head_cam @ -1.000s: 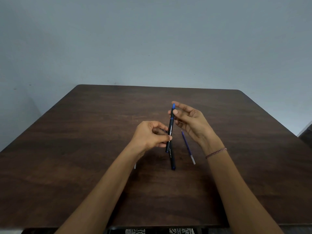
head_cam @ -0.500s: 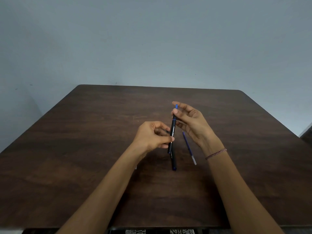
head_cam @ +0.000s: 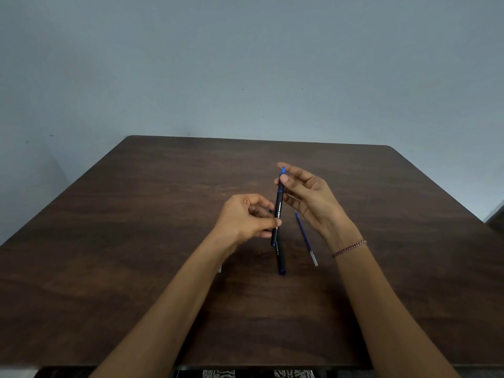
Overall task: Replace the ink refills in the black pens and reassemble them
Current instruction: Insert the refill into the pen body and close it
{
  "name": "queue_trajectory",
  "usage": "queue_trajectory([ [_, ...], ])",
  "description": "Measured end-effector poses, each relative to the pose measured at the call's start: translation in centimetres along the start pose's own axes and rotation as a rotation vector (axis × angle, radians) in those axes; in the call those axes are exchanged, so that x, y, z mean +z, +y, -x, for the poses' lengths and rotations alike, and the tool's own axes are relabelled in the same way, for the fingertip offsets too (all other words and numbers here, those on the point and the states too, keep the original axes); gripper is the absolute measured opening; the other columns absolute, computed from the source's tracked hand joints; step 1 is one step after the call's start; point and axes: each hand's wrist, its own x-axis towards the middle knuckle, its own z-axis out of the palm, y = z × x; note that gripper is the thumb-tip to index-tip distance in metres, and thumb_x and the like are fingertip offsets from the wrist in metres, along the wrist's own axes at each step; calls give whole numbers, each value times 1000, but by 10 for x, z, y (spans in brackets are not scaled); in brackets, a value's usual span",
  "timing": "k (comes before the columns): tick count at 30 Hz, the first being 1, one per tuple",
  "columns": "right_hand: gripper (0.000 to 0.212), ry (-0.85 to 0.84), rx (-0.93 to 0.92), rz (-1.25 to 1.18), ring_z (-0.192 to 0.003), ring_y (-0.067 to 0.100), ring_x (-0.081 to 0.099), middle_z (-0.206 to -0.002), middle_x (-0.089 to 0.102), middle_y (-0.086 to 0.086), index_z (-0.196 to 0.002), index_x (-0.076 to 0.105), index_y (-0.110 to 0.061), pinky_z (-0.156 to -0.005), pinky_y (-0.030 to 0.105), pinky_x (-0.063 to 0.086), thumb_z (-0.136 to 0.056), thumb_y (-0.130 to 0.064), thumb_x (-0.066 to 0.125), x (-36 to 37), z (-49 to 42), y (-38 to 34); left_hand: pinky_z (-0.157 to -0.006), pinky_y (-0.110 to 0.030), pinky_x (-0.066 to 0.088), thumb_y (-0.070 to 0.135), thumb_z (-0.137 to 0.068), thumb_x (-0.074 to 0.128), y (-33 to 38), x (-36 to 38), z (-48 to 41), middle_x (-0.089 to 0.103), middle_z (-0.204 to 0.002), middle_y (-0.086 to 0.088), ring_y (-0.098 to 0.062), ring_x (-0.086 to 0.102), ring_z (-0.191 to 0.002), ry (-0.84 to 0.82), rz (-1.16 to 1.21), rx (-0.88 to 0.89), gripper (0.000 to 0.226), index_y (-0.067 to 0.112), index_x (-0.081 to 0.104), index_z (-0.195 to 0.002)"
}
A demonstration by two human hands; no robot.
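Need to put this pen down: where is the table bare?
Bare: the table left of the left hand, right of the right hand, and the far strip behind both. Crowded: the centre under the held pen, where a second black pen and a loose refill lie, plus a white tip beside the left forearm.

Plain pale grey-blue wall (head_cam: pixel 245 64) fills upper half of view; few tiny dark specks on it. Soft shadow on wall low at left. Dark brown wood-grain bench (head_cam: pixel 136 268) with rounded far corners set against wall. Light dim, even, no hard shadows on bench. Black-and-white patterned patch (head_cam: pixel 294 374) visible below near bench edge. Dark strip (head_cam: pixel 497 217) at right margin, unclear what.
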Motion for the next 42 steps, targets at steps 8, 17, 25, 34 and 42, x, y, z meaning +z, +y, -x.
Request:
queue_trajectory([
  [8,23,-30,12,-15,-89,9,67,-98,73,3,-111,65,-19,-76,19,53,-90,-21,54,-1,0,0,-54,-27,57,-2,-67,78,0,-2,-2,71,-66,-1,-15,71,-64,10,4,5,24,17,65,-77],
  [17,25,36,10,-16,-78,7,62,-83,67,-4,-107,65,-17,-74,21,53,-82,-18,64,0,1,0,-53,-23,56,2,-67,79,2,-1,1,71,-62,3,-11,71,-63,-4,-17,12,25,19,65,-77],
  [25,24,-29,25,-32,-81,8,68,-89,75,3,-109,64,-17,-70,18,54,-88,-7,56,-1,2,-1,-53,-25,55,0,-66,80,-1,-1,-1,70,-61,2,-12,70,-61,5,4,14,25,17,65,-76],
  [34,20,-1,47,-4,-79,10,69,-86,73,-4,-98,72,-14,-70,20,56,-84,-25,61,-2,2,0,-55,-22,56,2,-68,78,3,0,1,69,-72,0,-11,70,-63,-10,-14,-2,27,22,65,-81],
  [42,20,-14,66,11,-81,9,68,-88,74,3,-103,69,-16,-70,18,55,-84,-13,62,-2,1,-1,-57,-24,58,0,-70,77,3,1,1,68,-75,-4,-13,70,-64,-10,-13,-5,28,21,64,-83],
])
